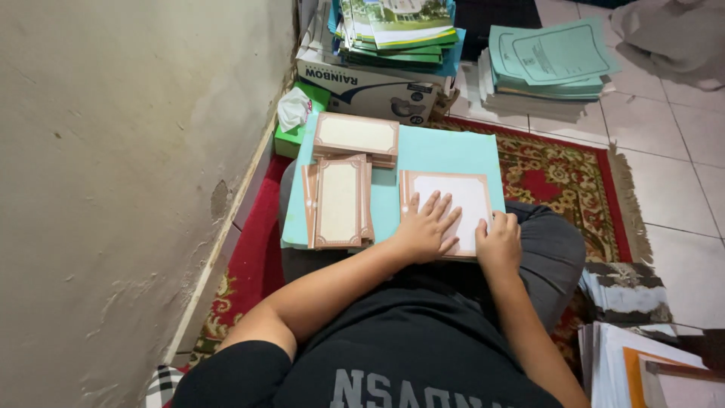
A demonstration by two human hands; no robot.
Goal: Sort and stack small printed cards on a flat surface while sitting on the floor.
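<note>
A teal board (438, 151) lies across my lap. On its right part sits a white card with a brown border (457, 193). My left hand (427, 227) presses flat on that card, fingers spread. At the card's right edge my right hand (498, 240) rests with its fingers curled on the edge. Left of my hands is a stack of similar brown-bordered cards (338, 202), standing lengthwise. Another such stack (356, 137) lies crosswise at the board's far left.
A wall runs along the left. Ahead are a cardboard box (370, 87) topped with booklets, a green tissue box (298, 121), and a pile of teal folders (547, 64). A red patterned rug (574, 181) covers the tiled floor. Paper stacks (627, 355) lie at my right.
</note>
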